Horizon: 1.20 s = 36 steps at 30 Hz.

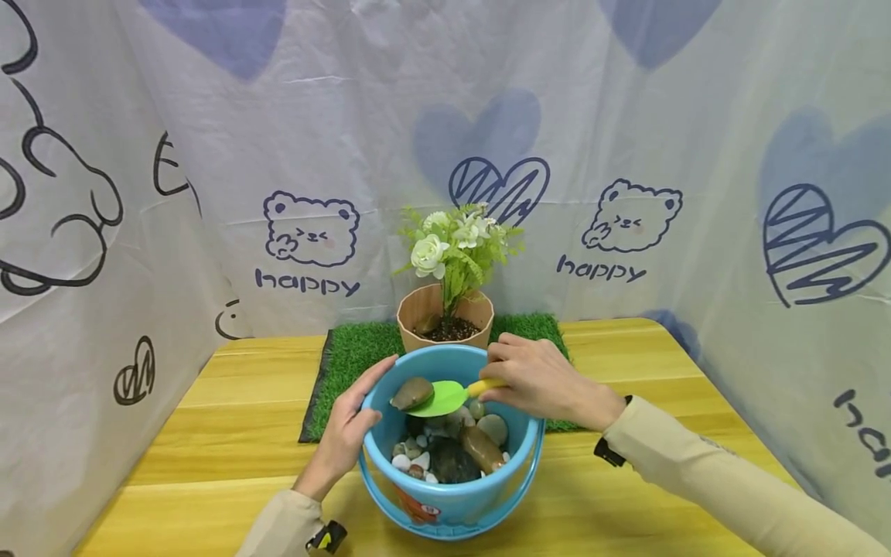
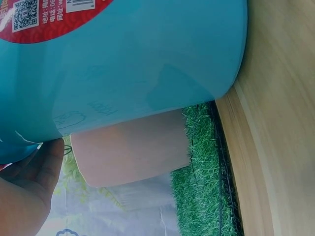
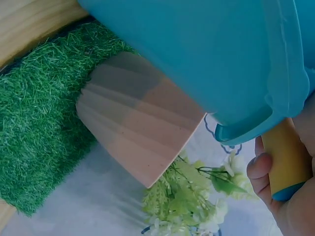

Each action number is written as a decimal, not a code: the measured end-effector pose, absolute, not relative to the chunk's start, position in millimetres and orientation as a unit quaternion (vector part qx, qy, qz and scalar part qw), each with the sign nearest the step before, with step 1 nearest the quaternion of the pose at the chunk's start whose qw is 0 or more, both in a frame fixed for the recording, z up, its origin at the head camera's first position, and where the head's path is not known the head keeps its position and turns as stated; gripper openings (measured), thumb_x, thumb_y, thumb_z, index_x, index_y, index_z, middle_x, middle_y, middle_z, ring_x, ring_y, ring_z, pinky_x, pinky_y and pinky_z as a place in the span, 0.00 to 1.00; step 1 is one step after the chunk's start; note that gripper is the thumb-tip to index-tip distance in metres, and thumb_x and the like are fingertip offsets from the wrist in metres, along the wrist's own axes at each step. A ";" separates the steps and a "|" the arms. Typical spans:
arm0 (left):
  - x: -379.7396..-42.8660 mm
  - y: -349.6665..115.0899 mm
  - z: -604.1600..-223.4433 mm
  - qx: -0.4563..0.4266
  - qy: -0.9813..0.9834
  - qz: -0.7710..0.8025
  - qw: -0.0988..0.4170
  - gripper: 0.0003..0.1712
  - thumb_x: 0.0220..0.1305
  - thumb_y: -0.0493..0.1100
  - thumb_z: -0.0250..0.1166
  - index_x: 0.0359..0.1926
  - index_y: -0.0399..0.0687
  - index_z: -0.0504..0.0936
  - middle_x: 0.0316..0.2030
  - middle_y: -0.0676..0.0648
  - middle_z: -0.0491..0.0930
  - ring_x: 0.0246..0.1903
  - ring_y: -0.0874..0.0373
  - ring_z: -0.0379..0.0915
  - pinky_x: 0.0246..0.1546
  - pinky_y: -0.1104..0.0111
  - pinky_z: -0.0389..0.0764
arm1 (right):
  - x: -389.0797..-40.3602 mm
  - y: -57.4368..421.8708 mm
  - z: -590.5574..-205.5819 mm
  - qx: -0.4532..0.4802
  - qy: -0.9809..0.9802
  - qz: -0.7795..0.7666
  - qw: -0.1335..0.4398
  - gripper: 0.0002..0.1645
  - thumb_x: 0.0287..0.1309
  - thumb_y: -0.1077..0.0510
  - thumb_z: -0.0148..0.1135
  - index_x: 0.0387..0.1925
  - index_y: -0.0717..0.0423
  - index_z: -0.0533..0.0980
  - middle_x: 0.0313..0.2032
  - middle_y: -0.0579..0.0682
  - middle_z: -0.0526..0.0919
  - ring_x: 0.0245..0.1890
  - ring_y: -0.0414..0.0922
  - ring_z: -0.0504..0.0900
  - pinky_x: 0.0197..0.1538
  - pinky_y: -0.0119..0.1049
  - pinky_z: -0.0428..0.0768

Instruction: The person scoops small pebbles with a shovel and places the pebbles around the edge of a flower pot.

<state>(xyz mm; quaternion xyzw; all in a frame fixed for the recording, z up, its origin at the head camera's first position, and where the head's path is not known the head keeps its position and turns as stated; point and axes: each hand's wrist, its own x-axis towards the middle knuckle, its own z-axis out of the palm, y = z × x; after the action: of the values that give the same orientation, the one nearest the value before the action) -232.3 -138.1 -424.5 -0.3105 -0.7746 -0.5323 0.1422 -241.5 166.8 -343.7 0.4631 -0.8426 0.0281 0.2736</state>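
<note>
A light-blue toy bucket (image 1: 445, 490) stands on the table with stones (image 1: 452, 459) of several sizes and colours inside. My left hand (image 1: 350, 418) holds its rim at the left, thumb over the edge and fingers along the outside; the left wrist view shows these fingers (image 2: 49, 164) at the rim. With my right hand (image 1: 539, 379) I grip the yellow handle (image 3: 287, 160) of a toy shovel. Its green blade (image 1: 438, 398) is inside the bucket's opening, and a brown stone (image 1: 414, 393) lies on the blade's tip.
Behind the bucket, a pinkish flowerpot (image 1: 445, 338) holds white flowers (image 1: 429, 255), dark soil and a brown stone. It stands on a green turf mat (image 1: 348, 348) on the wooden table (image 1: 230, 433). The bucket's handle (image 1: 445, 532) hangs down in front. Printed cloth (image 1: 390, 155) surrounds the table.
</note>
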 end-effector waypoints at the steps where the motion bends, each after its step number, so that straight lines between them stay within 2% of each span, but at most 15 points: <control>1: -232.4 -137.6 -424.3 -0.312 -0.773 -0.534 0.141 0.40 0.57 0.31 0.46 0.73 0.51 0.63 0.70 0.44 0.66 0.66 0.45 0.67 0.57 0.63 0.76 | -241.6 167.9 -343.6 0.461 -0.843 0.030 0.278 0.10 0.49 0.44 0.73 0.31 0.42 0.85 0.28 0.40 0.76 0.28 0.37 0.69 0.22 0.23 0.64; 7: -232.7 -134.8 -423.7 -0.317 -0.766 -0.543 0.135 0.40 0.57 0.31 0.46 0.73 0.49 0.62 0.69 0.42 0.66 0.65 0.44 0.68 0.56 0.62 0.78 | -242.1 175.8 -343.7 0.445 -0.846 0.042 0.291 0.12 0.49 0.43 0.73 0.32 0.43 0.86 0.29 0.40 0.77 0.28 0.37 0.68 0.22 0.23 0.64; 14: -232.1 -134.8 -423.8 -0.311 -0.768 -0.542 0.138 0.41 0.56 0.31 0.47 0.74 0.52 0.62 0.69 0.43 0.66 0.65 0.43 0.68 0.55 0.59 0.79 | -240.7 182.6 -344.1 0.437 -0.850 0.045 0.292 0.12 0.51 0.42 0.71 0.34 0.43 0.87 0.30 0.40 0.78 0.29 0.37 0.70 0.23 0.22 0.64; 23: -231.4 -137.3 -422.5 -0.305 -0.771 -0.542 0.137 0.41 0.57 0.32 0.47 0.74 0.55 0.61 0.70 0.43 0.65 0.65 0.41 0.67 0.56 0.58 0.78 | -242.8 189.1 -347.2 0.441 -0.841 0.059 0.308 0.14 0.47 0.44 0.73 0.35 0.45 0.87 0.31 0.41 0.79 0.29 0.37 0.68 0.24 0.22 0.64; 36: -232.7 -137.5 -424.8 -0.311 -0.769 -0.543 0.132 0.41 0.57 0.31 0.46 0.74 0.48 0.61 0.70 0.41 0.65 0.64 0.40 0.68 0.55 0.58 0.79 | -242.9 191.6 -349.6 0.440 -0.840 0.055 0.312 0.13 0.48 0.44 0.73 0.35 0.45 0.87 0.31 0.41 0.79 0.30 0.37 0.70 0.24 0.22 0.65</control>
<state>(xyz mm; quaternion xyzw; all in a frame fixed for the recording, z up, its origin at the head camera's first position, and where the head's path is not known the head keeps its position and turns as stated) -232.7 -137.5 -424.8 -0.3114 -0.7688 -0.5428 0.1316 -242.9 191.6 -349.6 0.4404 -0.8400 0.0545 0.3123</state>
